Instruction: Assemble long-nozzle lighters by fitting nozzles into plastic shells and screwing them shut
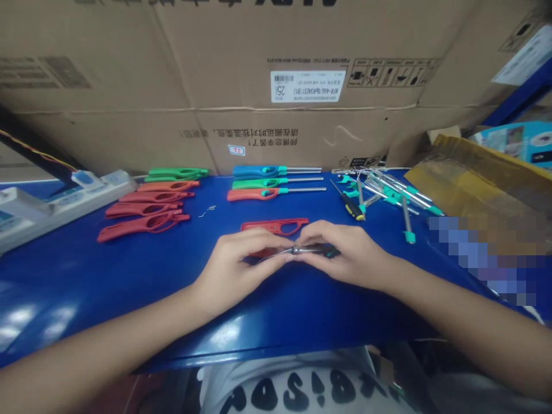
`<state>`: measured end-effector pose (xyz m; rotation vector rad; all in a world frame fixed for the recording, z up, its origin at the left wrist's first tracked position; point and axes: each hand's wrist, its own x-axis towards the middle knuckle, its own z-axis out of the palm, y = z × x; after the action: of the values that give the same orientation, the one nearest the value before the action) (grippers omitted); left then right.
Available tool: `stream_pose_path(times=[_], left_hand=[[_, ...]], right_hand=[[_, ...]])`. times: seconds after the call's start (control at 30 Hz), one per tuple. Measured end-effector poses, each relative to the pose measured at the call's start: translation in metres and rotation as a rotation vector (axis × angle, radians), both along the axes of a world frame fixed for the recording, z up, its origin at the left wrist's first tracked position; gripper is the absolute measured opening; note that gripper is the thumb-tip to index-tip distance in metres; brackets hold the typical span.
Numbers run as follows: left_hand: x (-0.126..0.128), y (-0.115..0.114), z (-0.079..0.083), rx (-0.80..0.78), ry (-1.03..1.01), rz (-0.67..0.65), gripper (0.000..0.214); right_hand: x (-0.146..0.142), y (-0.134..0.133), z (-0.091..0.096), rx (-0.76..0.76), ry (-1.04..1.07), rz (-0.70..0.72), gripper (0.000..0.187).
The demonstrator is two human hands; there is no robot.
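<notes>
Above blue table [172, 259], left hand [237, 253] and right hand [349, 253] pinching slim metal part [301, 250]

Moderate indoor light, white glare on blue tabletop [142, 276], soft slight blur, pixelated patch [478, 256] at right

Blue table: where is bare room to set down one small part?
Bare: the front, between left arm and right arm; also the left, between red handles and left arm. Crowded: back right, with screwdriver and metal tubes; back left, with power strip.
</notes>
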<state>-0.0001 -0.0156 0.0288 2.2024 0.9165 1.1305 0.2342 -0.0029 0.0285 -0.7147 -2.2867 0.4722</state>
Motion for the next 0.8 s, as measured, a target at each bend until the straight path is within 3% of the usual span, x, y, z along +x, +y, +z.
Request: stream_pose_path(times=[0.17, 0.43, 0.8], left_hand=[[-0.001, 0.0, 0.001, 0.067, -0.028, -0.014, 0.013], [-0.003, 0.002, 0.0, 0.119, -0.029, -0.024, 0.013], [-0.003, 0.002, 0.001, -0.226, -0.079, -0.035, 0.009]], right_hand=[[0.0, -0.002, 0.003, -0.004, -0.05, -0.008, 0.016], [0.002, 0.009, 0.002, 0.111, -0.065, 0.109, 0.009], [0.008, 0.007, 0.001, 0.342, -0.207, 0.081, 0.016]])
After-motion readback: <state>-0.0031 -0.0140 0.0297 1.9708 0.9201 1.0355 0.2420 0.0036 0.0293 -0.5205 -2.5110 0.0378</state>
